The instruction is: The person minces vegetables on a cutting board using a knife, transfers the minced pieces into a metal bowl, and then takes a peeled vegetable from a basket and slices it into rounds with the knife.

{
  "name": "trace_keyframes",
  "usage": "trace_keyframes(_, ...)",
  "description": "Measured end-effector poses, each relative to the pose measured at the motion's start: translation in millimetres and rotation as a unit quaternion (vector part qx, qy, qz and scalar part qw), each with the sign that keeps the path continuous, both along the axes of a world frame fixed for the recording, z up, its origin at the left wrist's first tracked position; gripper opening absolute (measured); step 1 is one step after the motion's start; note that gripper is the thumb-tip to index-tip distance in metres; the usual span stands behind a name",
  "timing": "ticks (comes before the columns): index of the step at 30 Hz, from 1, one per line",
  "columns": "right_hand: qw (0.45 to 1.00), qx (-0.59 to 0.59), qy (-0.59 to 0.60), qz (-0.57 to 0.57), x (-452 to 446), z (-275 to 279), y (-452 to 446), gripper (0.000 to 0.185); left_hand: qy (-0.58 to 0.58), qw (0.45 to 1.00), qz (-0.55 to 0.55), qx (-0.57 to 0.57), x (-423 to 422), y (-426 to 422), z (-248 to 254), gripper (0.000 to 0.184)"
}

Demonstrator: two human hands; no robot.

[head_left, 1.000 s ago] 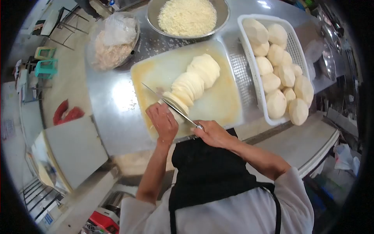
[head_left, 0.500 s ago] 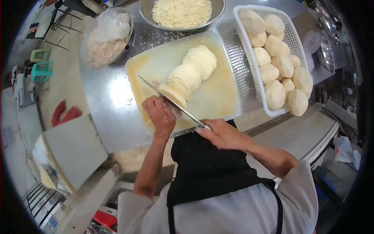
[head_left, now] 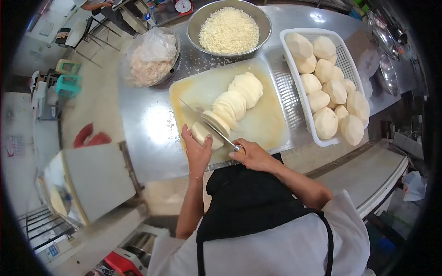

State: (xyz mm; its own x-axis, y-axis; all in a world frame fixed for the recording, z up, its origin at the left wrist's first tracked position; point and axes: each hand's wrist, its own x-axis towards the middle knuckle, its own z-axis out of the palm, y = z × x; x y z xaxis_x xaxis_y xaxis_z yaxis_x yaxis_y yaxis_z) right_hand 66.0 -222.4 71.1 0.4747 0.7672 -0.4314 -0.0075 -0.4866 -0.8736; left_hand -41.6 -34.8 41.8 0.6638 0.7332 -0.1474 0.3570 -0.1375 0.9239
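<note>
On the cutting board (head_left: 262,131) lies a row of pale, overlapping slices (head_left: 230,105) running up and to the right. My left hand (head_left: 198,149) grips the uncut pale piece (head_left: 206,135) at the row's lower end, thumb on one side and fingers on the other. My right hand (head_left: 249,153) is closed on the handle of a knife (head_left: 220,133). The blade stands between the uncut piece and the nearest slices, its tip pointing to the upper left.
A white basket (head_left: 297,83) of peeled, pale vegetables stands right of the board. Beyond the board are a metal bowl (head_left: 193,34) of chopped pale bits and a plastic-covered bowl (head_left: 152,62). Another person (head_left: 120,18) is at the far upper left.
The view has shifted, so the table appears lower and farther right. My left hand has changed from curled fingers to a spread grip, exposing the uncut piece. The knife remains in my right hand.
</note>
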Motion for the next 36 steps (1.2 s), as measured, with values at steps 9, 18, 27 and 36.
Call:
trace_keyframes(9, 0.990, 0.002, 0.137, -0.032, 2.8, 12.7, -10.6, 0.048, -0.074, 0.992, 0.079, -0.064, 7.4, 58.2, -5.7, 0.070)
trace_keyframes(18, 0.975, 0.090, 0.127, -0.161, -14.0, 26.9, -31.5, 0.037, 0.037, 0.872, -0.147, 0.466, 54.4, 80.6, -24.4, 0.053)
trace_keyframes(27, 0.955, 0.097, 0.058, -0.275, -2.6, 20.5, -65.8, 0.033, -0.066, 0.910, -0.121, 0.390, 102.7, 9.0, -59.1, 0.046)
trace_keyframes(36, 0.943, 0.170, 0.069, -0.277, 3.6, 24.9, -44.6, 0.032, 0.074, 0.881, -0.166, 0.437, 84.9, 10.4, -26.2, 0.060)
